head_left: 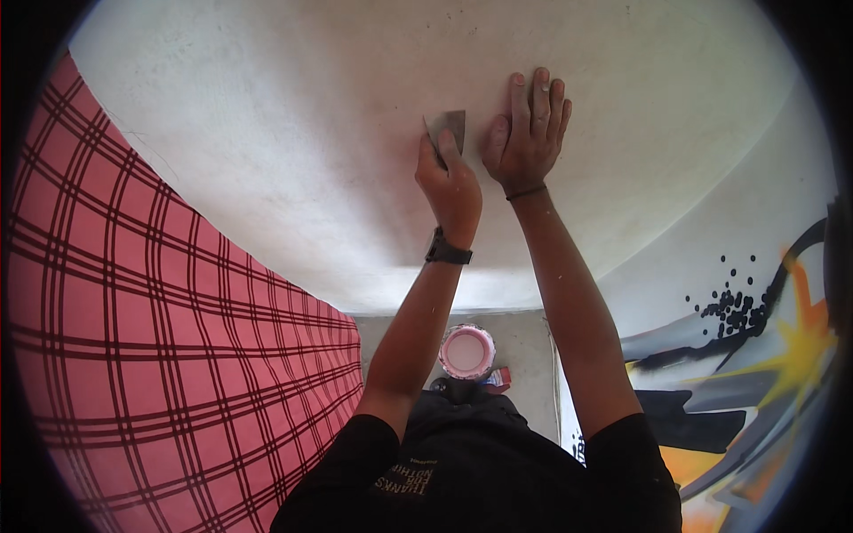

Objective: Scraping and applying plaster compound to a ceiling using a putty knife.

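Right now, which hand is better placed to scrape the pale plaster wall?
Left. The left hand grips the grey metal scraper blade against the wall; the right hand lies flat, empty.

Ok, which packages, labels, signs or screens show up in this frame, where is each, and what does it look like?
Bucket: on the floor below the arms, round, pink rim, pale contents.
Small pack: beside the bucket on its right, red and blue, partly hidden.
Shirt print: pale lettering on the black shirt, bottom edge.
Wristwatch: dark, on the left wrist; no screen face shows.
Mural: painted wall at right, orange, yellow, black, grey.
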Tool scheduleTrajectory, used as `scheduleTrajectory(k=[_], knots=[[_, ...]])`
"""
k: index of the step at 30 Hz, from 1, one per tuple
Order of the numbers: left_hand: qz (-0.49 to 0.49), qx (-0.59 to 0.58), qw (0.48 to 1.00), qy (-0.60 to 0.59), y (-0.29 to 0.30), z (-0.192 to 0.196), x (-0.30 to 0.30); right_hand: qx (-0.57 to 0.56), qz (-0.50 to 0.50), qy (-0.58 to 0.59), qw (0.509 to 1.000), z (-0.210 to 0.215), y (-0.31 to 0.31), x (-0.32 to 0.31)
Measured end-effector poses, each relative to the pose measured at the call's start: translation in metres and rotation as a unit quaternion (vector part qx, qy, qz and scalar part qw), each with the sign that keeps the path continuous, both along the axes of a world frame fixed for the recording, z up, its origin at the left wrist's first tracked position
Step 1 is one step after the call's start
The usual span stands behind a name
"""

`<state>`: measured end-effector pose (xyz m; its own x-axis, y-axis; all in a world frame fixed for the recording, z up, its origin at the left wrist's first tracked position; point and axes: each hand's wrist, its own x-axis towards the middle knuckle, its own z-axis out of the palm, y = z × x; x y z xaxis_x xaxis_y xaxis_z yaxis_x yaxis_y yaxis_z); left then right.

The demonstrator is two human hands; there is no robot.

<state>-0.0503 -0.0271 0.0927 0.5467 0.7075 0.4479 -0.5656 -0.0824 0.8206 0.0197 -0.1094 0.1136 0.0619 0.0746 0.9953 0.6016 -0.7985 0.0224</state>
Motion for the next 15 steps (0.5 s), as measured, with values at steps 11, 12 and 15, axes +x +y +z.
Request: scheduleTrajectory(k=[11,12,15], knots=[[-0.015,0.011,0.998,0.059,0.001,-0.006,-0.012,0.026,0.005,-0.013,1.000,-0.001,-0.002,0.002],[-0.018,0.012,0.998,0.059,0.002,-0.003,-0.011,0.026,0.008,-0.016,1.000,0.000,-0.002,0.002],[0.040,0.041,0.998,0.011,0.001,-0.018,-0.010,0.028,0.011,-0.016,0.999,0.000,0.000,0.000]])
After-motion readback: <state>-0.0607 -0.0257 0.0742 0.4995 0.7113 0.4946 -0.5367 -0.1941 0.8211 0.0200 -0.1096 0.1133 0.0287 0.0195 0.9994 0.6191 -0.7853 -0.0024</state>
